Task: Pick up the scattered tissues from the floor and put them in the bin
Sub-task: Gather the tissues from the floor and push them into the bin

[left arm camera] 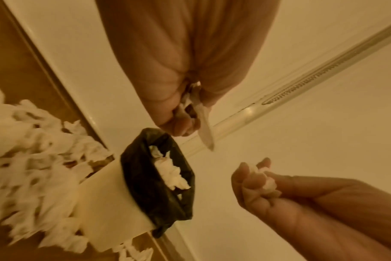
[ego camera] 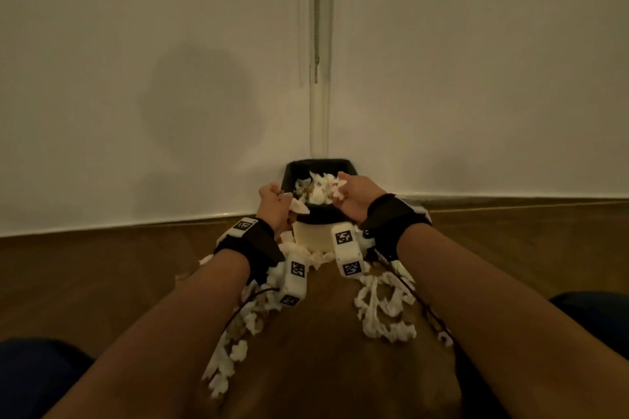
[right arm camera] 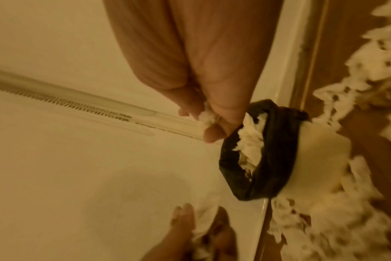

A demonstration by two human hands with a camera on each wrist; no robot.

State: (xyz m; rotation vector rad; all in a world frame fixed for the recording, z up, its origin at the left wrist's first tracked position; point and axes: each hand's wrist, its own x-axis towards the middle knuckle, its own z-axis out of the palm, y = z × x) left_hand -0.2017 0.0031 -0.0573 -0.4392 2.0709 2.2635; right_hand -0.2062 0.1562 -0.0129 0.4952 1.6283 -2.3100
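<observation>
A small cream bin (ego camera: pixel 313 235) with a black liner (ego camera: pixel 318 165) stands in the room's corner, and white tissues (ego camera: pixel 320 187) fill its top. My left hand (ego camera: pixel 277 202) is at the bin's left rim, its curled fingers gripping a tissue (ego camera: pixel 299 206) whose end sticks out toward the bin. My right hand (ego camera: pixel 350 196) is over the right rim, pinching a crumpled tissue (ego camera: pixel 340 189). In the left wrist view the left hand (left arm camera: pixel 183 114) holds a flat tissue strip (left arm camera: pixel 204 127) above the liner (left arm camera: pixel 145 176). The right wrist view has the right hand (right arm camera: pixel 212 121) pinching a wad (right arm camera: pixel 207 119) beside the liner (right arm camera: pixel 272 153).
Several white tissues (ego camera: pixel 384 306) lie scattered on the brown wooden floor (ego camera: pixel 306 350) in front of the bin and on both sides (ego camera: pixel 238 333). White walls (ego camera: pixel 136 78) meet behind the bin, with a pale vertical strip (ego camera: pixel 318 44) in the corner. My knees (ego camera: pixel 34 378) show at the bottom edges.
</observation>
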